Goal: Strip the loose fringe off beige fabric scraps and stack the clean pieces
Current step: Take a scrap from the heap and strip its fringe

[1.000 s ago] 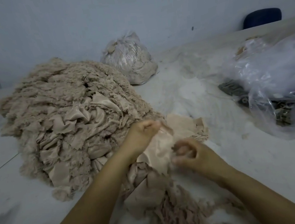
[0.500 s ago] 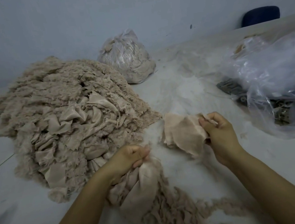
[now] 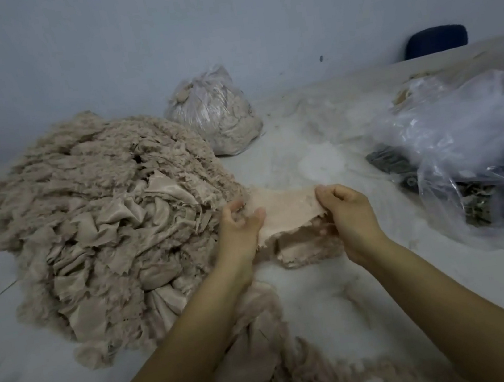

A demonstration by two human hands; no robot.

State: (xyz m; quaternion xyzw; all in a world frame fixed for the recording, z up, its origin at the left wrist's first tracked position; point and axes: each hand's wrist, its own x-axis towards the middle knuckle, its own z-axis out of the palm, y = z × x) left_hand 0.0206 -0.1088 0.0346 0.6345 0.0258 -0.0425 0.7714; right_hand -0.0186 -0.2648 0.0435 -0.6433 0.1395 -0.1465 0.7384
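Both hands hold one thin, pale beige fabric scrap (image 3: 285, 210) stretched flat between them, just above a small low stack of similar pale pieces (image 3: 304, 248) lying on the grey worktop (image 3: 341, 307). The left hand (image 3: 239, 228) pinches the scrap's left edge with thumb and curled fingers; the right hand (image 3: 344, 210) grips the right edge the same way, fingers folded over the cloth. The scrap looks smooth across its middle, and its edges are too blurred to tell whether any fringe remains.

The step in hand appears to be the stacking one: a piece spread out and held over the clean stack, either for a last check or for laying down. The next move likely calls for lowering it flat onto the stack and letting go with both hands together, so that it does not fold or slide off.

To the left, touching the left hand's far side, rises the large mound of frayed beige scraps (image 3: 100, 225), the supply not yet worked. Near the forearms lies a trail of loose beige fringe (image 3: 289, 376), apparently the stripped waste. After the release, one hand would need to reach into the mound for another scrap.
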